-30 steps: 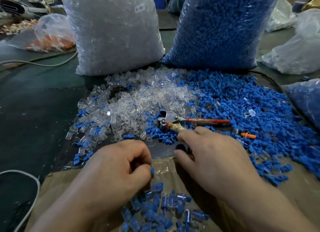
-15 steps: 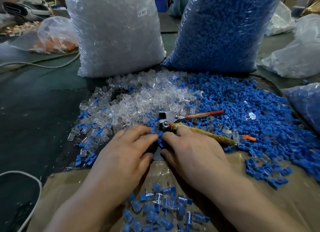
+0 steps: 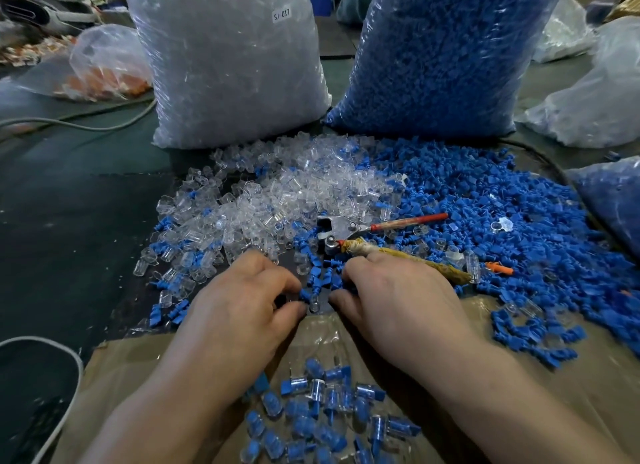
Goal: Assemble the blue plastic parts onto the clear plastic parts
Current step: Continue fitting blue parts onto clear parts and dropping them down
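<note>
Looking down through the head view, the only one. Pinching a small blue plastic plug (image 3: 304,294) between the curled thumb and forefinger of the left hand (image 3: 242,304), at the centre of the frame. Curling the right hand (image 3: 394,300) just beside it, thumb lying next to a small clear plastic cap (image 3: 314,305); not managing to tell whether clamping that cap or only touching it.

Working below a heap of loose clear plastic caps (image 3: 277,200) at middle left and a wider heap of loose blue plastic plugs (image 3: 502,221) filling the right of the frame. Noting a pile of joined blue-and-clear pieces (image 3: 329,411) at lower centre, lying on a brown cardboard sheet (image 3: 588,377). Noting also a metal plier-like tool with one red and one yellow-wrapped handle (image 3: 341,229) just above the right knuckles.

Judging both parts to be very light, stiff, smooth and likely slippery. Judging it best to hold the plug by its flat tab and the cap by its side walls, leaving the open mouth free. Expecting a crooked push to flick either part away.
</note>
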{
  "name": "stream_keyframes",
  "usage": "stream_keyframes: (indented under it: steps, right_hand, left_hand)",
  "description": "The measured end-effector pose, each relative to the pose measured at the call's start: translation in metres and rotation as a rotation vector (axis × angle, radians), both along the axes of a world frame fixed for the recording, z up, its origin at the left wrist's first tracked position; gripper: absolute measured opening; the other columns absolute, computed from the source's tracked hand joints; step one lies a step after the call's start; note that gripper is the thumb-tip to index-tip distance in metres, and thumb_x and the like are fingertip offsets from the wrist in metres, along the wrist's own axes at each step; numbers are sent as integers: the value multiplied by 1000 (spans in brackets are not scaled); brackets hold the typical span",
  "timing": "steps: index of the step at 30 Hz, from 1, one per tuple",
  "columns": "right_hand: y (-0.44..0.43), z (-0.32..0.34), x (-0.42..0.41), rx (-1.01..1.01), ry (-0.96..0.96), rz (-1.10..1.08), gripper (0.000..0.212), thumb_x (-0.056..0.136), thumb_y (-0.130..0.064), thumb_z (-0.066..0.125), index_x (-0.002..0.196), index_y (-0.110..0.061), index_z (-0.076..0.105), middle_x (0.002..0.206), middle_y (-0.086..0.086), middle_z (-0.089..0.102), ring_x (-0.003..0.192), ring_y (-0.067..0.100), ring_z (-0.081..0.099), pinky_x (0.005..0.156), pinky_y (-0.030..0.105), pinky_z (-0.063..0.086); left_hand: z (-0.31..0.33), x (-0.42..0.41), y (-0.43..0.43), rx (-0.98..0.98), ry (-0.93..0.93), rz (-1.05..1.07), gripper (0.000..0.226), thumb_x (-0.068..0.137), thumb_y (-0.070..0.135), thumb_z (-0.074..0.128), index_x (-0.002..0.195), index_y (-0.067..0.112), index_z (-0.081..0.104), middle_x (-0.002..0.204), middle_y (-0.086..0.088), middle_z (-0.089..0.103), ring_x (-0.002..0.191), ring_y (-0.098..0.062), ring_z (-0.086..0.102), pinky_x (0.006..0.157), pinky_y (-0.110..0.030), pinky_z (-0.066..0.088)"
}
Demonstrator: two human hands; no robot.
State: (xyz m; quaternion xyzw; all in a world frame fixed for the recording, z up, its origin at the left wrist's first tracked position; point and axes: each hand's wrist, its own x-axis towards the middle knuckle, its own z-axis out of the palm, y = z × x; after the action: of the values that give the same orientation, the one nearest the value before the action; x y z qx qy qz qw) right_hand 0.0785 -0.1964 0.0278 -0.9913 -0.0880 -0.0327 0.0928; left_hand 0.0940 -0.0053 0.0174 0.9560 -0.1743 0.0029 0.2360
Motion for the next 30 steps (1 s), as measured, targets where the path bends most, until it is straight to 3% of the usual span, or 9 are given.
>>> stream_keyframes:
  steps: [6, 10, 12, 15, 18, 20, 24, 27, 30]
  right_hand:
    - [-1, -2, 1, 18, -35, 20, 17, 98, -39, 46, 90, -26, 51, 87, -5, 56, 74, 19, 51, 63, 35, 43]
    - [-4, -2, -1, 49, -43, 22, 14, 98, -33, 48, 90, -26, 56, 86, -6, 57, 78, 19, 56, 68, 37, 49]
    - [-5, -1, -1, 58, -22, 33, 9, 97, -28, 51, 92, -25, 58, 87, -6, 57, 79, 19, 57, 69, 37, 49]
    - [-7, -1, -2, 61, -21, 35, 9, 96, -20, 53, 94, -26, 60, 88, -7, 56, 80, 17, 56, 70, 37, 51]
    - [-7, -1, -2, 77, -19, 30, 11, 96, -17, 51, 95, -25, 59, 90, -6, 57, 82, 18, 57, 72, 39, 52]
    - [-7, -2, -1, 85, -13, 21, 12, 96, -17, 49, 95, -25, 59, 93, -6, 59, 84, 19, 57, 74, 40, 52]
    - [-5, -2, -3, 134, -58, 50, 15, 96, -37, 48, 106, -30, 56, 96, -8, 59, 87, 19, 58, 72, 38, 51]
    - [1, -2, -4, 53, -72, 69, 28, 94, -54, 46, 114, -36, 52, 91, -6, 53, 78, 20, 54, 56, 33, 40]
    - [4, -3, -2, -7, -77, 52, 14, 98, -41, 47, 108, -35, 56, 82, -8, 45, 66, 19, 43, 46, 30, 22]
  left_hand:
    - [0, -1, 0, -75, -10, 40, 20, 85, 60, 45, 91, 44, 57, 89, 24, 53, 88, 10, 51, 65, -13, 36]
    - [1, -10, -5, -495, 108, 199, 26, 76, 65, 57, 91, 44, 62, 91, 25, 66, 77, 3, 66, 56, -26, 57]
    - [1, -13, -7, -663, 160, 261, 35, 66, 64, 63, 89, 38, 66, 85, 15, 71, 67, -8, 70, 51, -26, 60]
    - [0, -13, -7, -757, 190, 276, 33, 65, 55, 73, 86, 31, 68, 77, 3, 70, 61, -17, 68, 51, -30, 61]
    - [-2, -10, -4, -820, 249, 273, 29, 62, 50, 77, 83, 31, 70, 64, 8, 63, 49, -5, 56, 44, -19, 48]
    - [-3, -8, -2, -910, 329, 290, 30, 60, 44, 81, 84, 28, 73, 64, 7, 64, 49, -8, 58, 47, -20, 49]
    - [-5, -5, -3, -1146, 561, 319, 23, 65, 17, 83, 87, 20, 76, 75, -4, 70, 59, -21, 69, 59, -34, 58]
    - [-7, -5, -4, -1171, 574, 320, 26, 63, 14, 81, 88, 20, 78, 77, -3, 73, 65, -23, 73, 59, -31, 59]
    - [-7, -3, 0, -1176, 569, 319, 30, 62, 15, 80, 90, 23, 80, 80, -4, 76, 75, -24, 76, 62, -28, 60]
